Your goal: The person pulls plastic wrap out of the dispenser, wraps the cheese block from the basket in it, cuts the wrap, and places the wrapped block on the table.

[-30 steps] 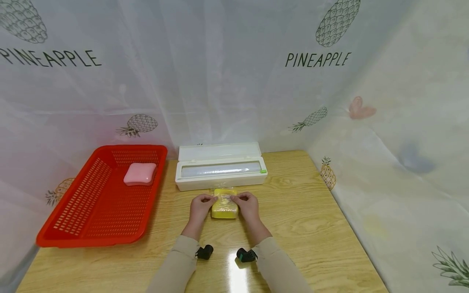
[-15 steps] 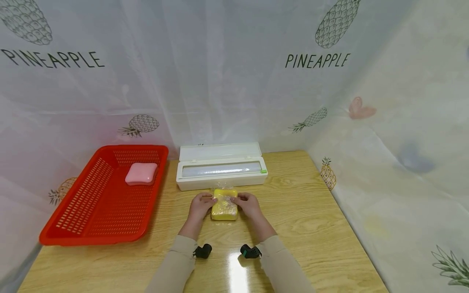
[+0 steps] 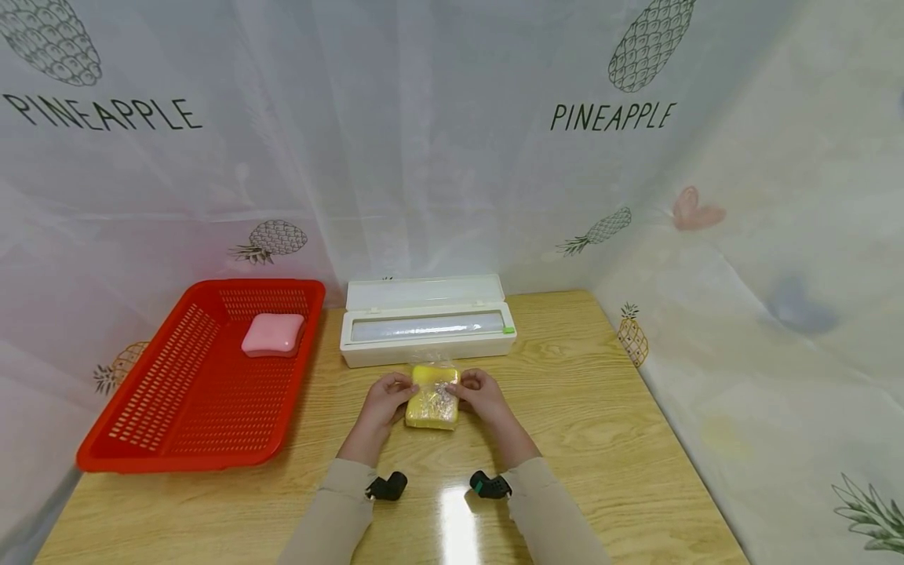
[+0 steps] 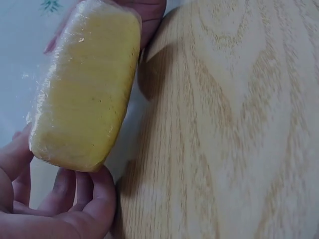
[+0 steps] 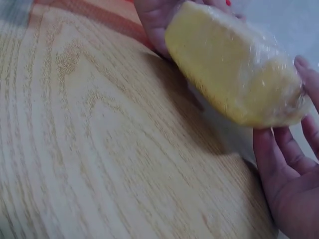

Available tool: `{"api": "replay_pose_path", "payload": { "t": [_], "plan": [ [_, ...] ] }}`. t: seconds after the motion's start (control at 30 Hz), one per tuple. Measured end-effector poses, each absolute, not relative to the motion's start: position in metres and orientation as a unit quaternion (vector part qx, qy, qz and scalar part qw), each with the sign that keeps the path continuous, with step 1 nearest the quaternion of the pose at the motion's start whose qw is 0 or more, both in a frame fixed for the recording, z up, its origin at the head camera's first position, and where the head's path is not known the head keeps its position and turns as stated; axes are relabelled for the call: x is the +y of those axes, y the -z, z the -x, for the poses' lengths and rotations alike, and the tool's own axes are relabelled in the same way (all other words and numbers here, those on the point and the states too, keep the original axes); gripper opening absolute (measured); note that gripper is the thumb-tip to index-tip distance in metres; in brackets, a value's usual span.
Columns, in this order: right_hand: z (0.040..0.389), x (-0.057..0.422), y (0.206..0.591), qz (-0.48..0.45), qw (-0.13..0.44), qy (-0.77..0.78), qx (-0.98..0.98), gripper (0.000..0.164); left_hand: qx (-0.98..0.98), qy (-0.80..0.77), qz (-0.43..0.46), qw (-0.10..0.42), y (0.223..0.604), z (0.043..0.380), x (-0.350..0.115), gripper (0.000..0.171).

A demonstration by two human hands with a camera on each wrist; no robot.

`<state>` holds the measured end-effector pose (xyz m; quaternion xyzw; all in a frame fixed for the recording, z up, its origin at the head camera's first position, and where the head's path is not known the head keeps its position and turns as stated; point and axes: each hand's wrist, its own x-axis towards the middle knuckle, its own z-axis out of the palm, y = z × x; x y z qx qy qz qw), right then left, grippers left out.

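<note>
A yellow sponge-like block (image 3: 432, 399), wrapped in clear cling film, is held between my two hands just in front of the white cling film box (image 3: 428, 351). My left hand (image 3: 382, 402) grips its left end, thumb on top and fingers beneath, as the left wrist view shows. At the opposite end my right hand (image 3: 489, 399) holds it the same way, with the fingers (image 5: 294, 152) under the edge. Crinkled film shows on the block (image 5: 239, 69), and a loose bit stands out at its far side. The block appears tilted, slightly off the table.
The box's lid (image 3: 424, 293) is open, with a film roll (image 3: 427, 326) inside and a green slider (image 3: 508, 330) at its right. On the left stands a red basket (image 3: 169, 463) holding a pink block (image 3: 271, 333). A printed curtain (image 3: 452, 173) hangs behind the wooden table (image 3: 579, 439).
The yellow block has tilted and turned slightly between my hands, its near edge shifting toward me. Both hands keep their hold; my forearms have spread a little apart.
</note>
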<state>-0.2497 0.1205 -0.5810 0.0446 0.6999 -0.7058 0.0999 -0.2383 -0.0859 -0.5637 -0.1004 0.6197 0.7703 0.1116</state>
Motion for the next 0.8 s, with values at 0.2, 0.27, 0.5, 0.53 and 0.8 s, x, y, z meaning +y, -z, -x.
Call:
{"api": "replay_pose_path", "payload": {
  "t": [0.2,0.27,0.5,0.53,0.8],
  "plan": [
    [0.246,0.123,0.581,-0.024,0.117,0.738,0.664,0.027,0.622,-0.769,0.086,0.122,0.564,0.234,-0.086,0.021],
    [0.244,0.124,0.580,-0.011,0.127,0.748,0.651,0.025,0.617,-0.773,0.077,0.122,0.564,0.233,-0.086,0.022],
    [0.237,0.129,0.579,0.022,0.180,0.769,0.613,0.055,0.617,-0.769,0.030,0.164,0.564,0.235,-0.094,0.025],
    [0.236,0.129,0.578,0.030,0.189,0.767,0.612,0.065,0.623,-0.763,0.022,0.170,0.562,0.235,-0.095,0.026],
    [0.224,0.123,0.569,0.054,0.168,0.742,0.646,0.075,0.669,-0.728,0.001,0.150,0.551,0.224,-0.099,0.038]
  ]
}}
